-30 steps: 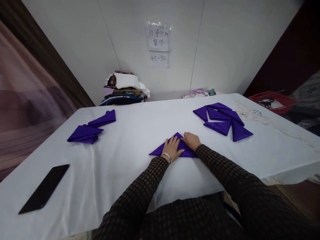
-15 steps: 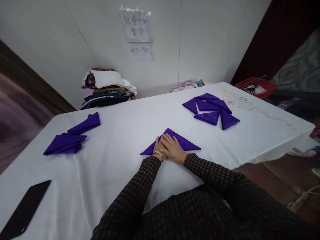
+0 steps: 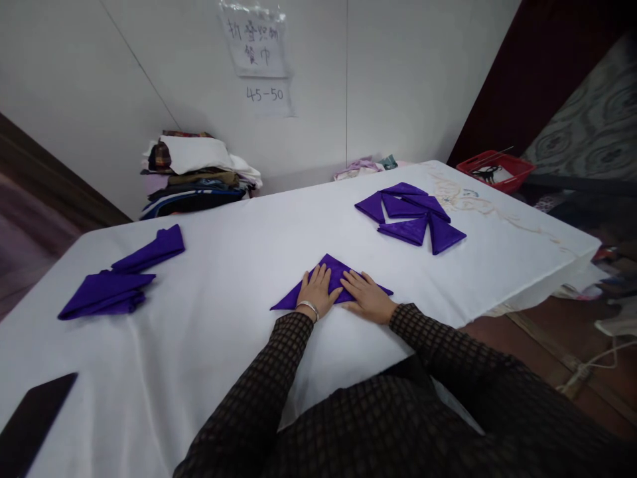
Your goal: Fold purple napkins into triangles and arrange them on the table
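Purple cloth (image 3: 329, 269), folded into a broad, flat triangle, apex away from the wearer. Left hand (image 3: 318, 292) and right hand (image 3: 369, 297): unclenched, palms down upon it.

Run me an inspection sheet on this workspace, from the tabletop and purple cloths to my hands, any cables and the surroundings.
Surface: white tablecloth, creased toward the left, embroidered at the far right.
Job's things: triangular purple cloth under the hands; cluster of folded purple cloths to the right; two purple bundles at left.
Clutter: flat dark object, near left.
Hands: left hand and right hand flat on the triangular cloth, no grip.
Cables: pale cord-like strand on the floor, right; type unclear.
Surroundings: clothing pile beyond the table; red basket, far right.
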Motion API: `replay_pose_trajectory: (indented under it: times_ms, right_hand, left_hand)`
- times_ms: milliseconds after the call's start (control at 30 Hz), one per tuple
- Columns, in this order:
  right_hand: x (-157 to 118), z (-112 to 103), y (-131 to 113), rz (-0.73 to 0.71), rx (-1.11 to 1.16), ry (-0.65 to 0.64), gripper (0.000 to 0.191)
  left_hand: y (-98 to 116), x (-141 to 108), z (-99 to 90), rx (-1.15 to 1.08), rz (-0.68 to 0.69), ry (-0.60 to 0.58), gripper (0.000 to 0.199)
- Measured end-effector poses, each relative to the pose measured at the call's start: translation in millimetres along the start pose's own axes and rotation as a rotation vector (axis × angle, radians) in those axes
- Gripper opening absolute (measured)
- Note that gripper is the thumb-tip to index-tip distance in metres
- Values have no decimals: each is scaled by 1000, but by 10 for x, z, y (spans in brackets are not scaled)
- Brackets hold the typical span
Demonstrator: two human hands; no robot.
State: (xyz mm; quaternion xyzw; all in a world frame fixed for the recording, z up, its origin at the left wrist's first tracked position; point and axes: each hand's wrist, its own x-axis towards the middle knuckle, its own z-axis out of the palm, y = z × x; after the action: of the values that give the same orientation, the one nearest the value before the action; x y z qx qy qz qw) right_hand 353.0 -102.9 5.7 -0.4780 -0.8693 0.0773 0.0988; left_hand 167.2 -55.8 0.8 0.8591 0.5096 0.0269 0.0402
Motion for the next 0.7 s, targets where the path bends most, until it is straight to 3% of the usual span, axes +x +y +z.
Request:
replay_pose_trajectory:
  times_ms: [700]
  right_hand:
    - [-649, -166, 407, 51, -43, -57, 69]
  left_hand:
    - [-44, 5, 29, -37, -7, 24, 67]
